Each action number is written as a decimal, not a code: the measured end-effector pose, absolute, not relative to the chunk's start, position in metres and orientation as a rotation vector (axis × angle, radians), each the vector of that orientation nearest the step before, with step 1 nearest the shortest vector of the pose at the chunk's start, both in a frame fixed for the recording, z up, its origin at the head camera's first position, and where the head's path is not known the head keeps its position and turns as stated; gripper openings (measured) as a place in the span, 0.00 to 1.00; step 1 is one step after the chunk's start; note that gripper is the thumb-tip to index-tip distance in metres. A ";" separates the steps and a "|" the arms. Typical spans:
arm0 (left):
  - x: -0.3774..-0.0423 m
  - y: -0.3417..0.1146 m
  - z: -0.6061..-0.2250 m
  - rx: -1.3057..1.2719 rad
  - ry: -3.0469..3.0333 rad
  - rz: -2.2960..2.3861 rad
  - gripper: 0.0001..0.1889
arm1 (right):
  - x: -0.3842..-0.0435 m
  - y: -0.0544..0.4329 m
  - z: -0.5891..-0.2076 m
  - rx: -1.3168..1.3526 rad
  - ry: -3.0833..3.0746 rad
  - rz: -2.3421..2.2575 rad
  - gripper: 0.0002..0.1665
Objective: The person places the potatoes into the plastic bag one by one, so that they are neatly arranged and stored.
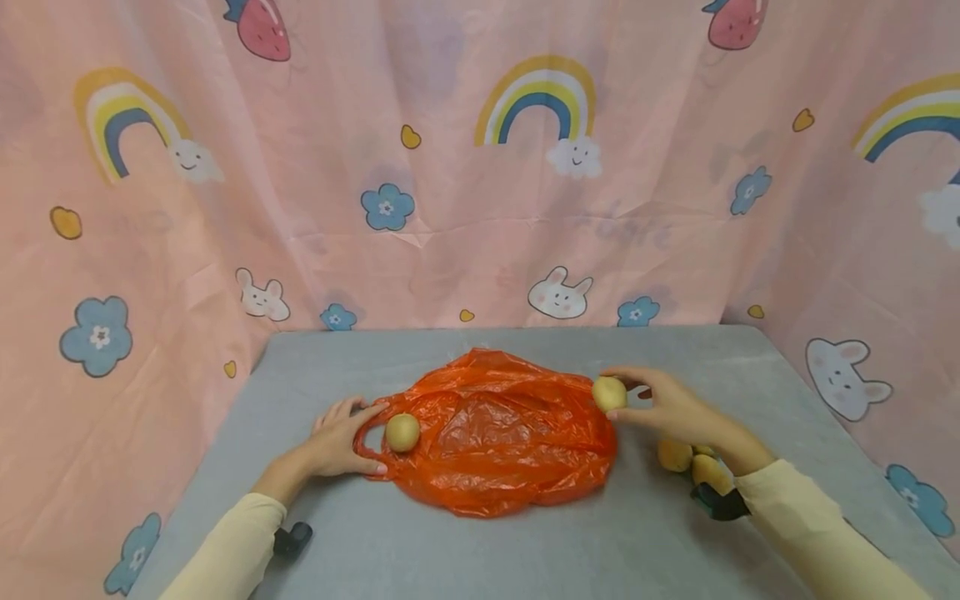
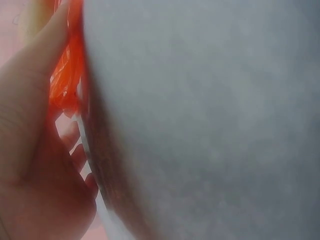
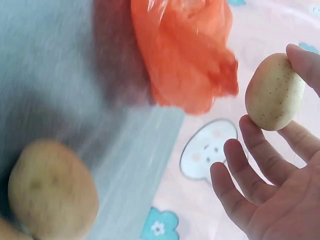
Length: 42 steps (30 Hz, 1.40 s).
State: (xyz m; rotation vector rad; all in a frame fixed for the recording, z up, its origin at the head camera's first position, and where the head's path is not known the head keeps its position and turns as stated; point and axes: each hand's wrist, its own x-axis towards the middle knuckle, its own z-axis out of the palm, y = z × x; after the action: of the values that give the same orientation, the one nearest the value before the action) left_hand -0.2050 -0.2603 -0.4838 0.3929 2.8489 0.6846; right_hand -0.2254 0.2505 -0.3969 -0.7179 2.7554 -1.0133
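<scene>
An orange-red plastic bag point(image 1: 495, 433) lies spread over the middle of the table. At its left end my left hand point(image 1: 341, 437) touches the handle loop, thumb and forefinger spread apart along it. One round, yellowish potato point(image 1: 402, 433) rests at the bag's handle end, close to that hand. My right hand point(image 1: 660, 404) pinches another potato point(image 3: 275, 92) between thumb and fingertips, at the bag's right edge in the head view. Brown specks show on its skin in the right wrist view. In the left wrist view, orange plastic point(image 2: 67, 75) shows beside the thumb.
Several more potatoes point(image 1: 675, 455) sit on the grey table point(image 1: 465, 554) under my right forearm, with a dark green object point(image 1: 718, 502) beside them. A black device point(image 1: 292, 538) shows by my left wrist. Pink patterned cloth point(image 1: 450, 267) hangs around the table's back and sides.
</scene>
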 end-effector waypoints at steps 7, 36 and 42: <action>-0.205 -0.260 -0.483 0.403 2.854 0.664 0.55 | -0.222 0.226 -0.399 -0.754 2.706 -1.051 0.33; -0.205 -0.259 -0.482 0.407 2.846 0.664 0.55 | -0.195 0.147 -0.393 -0.882 2.594 -1.176 0.36; -0.205 -0.261 -0.483 0.422 2.857 0.660 0.55 | -0.188 0.123 -0.407 -0.861 2.528 -1.167 0.35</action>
State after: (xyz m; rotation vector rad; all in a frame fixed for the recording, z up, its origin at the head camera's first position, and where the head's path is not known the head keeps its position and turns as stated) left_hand -0.2055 -0.2611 -0.4830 0.4219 2.8574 0.6596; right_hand -0.1878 0.1232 -0.4073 -0.8609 2.5285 -1.1667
